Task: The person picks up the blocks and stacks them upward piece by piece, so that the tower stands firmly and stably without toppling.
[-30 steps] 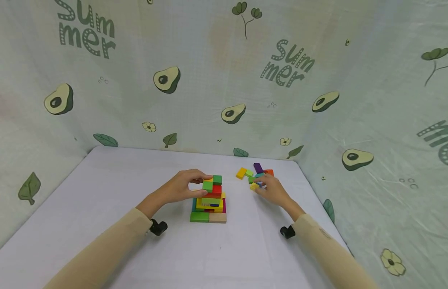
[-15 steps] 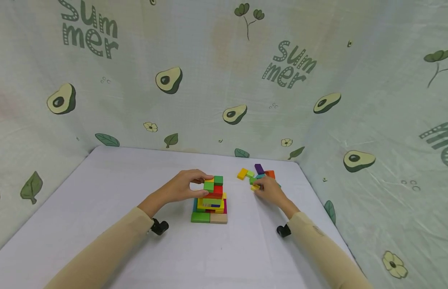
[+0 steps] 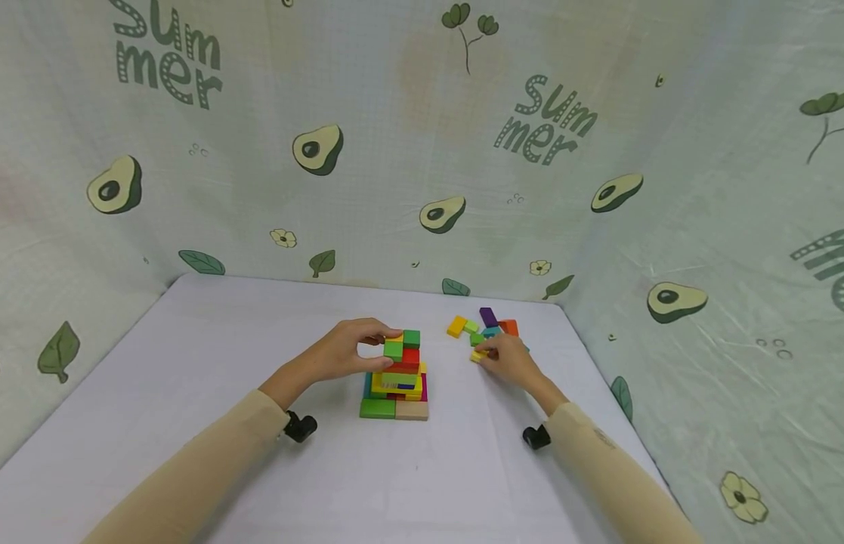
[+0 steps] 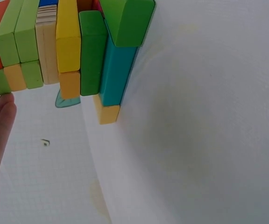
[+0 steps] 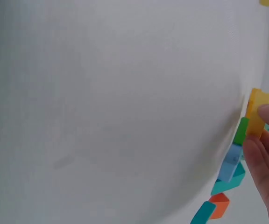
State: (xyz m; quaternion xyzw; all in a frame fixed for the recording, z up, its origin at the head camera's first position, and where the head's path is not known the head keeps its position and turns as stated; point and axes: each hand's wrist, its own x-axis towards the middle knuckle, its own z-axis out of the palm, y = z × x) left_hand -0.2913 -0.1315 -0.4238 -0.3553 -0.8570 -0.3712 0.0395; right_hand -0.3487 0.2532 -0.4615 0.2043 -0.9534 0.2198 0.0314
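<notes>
A tower of colourful wooden blocks [image 3: 400, 380] stands mid-table. My left hand [image 3: 343, 351] holds the top of it from the left side, thumb in front and fingers behind; two green blocks, one of them a top green block [image 3: 393, 350], and a red block [image 3: 410, 360] show beside the fingertips. The left wrist view shows fingers [image 4: 0, 123] right at the tower's end. My right hand [image 3: 513, 361] pinches a yellow block [image 5: 258, 115] between thumb and fingertips, low at the near edge of a loose pile. The hand covers part of that pile.
Around the right hand lie a yellow-orange block [image 3: 456, 326], a purple block [image 3: 488, 317], an orange block [image 3: 509, 327], a green block [image 3: 476, 340] and a light blue block [image 5: 230, 163]. A printed cloth wall [image 3: 367, 249] rises behind the white table [image 3: 258, 483].
The fingers of my right hand have come down and closed on the yellow block, which has shifted slightly left. My left hand and the tower have stayed put.
</notes>
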